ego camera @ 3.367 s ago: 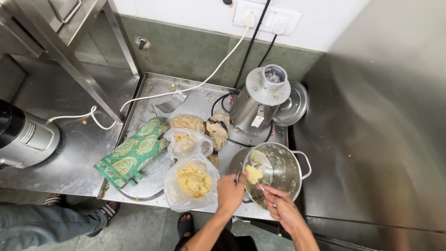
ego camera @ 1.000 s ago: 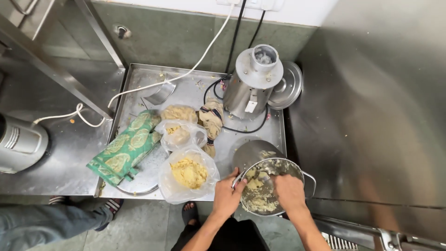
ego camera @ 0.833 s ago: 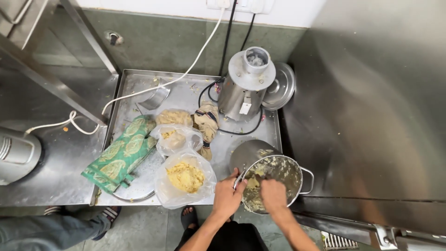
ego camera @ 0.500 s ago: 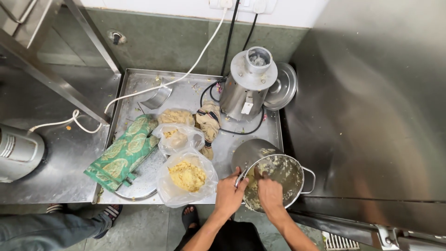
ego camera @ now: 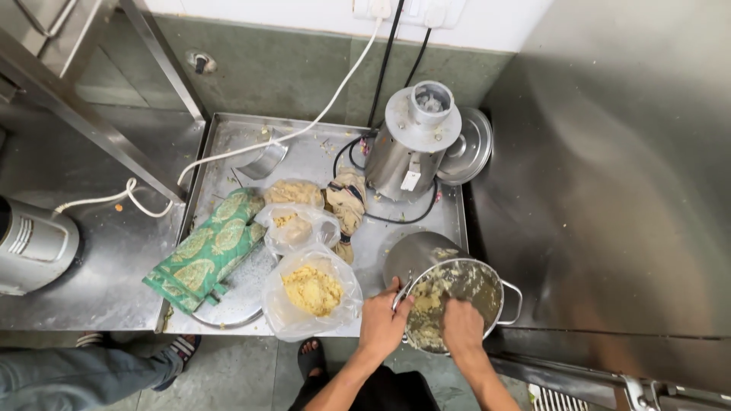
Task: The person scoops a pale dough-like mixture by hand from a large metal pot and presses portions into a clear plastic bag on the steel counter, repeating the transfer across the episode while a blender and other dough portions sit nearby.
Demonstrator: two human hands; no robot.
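Left hand (ego camera: 383, 323) grips the steel pot (ego camera: 438, 262) by its rim; right hand (ego camera: 462, 323) – curled, inside – presses the yellow mash (ego camera: 426, 304).

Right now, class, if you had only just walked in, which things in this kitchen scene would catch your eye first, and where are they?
At the bottom centre, the left hand grips the rim of a tilted steel pot of yellow mash while the right hand reaches inside it. Left of it sits a clear plastic bag of yellow crumbly food beside a green patterned cloth. Behind stands a steel electric grinder.
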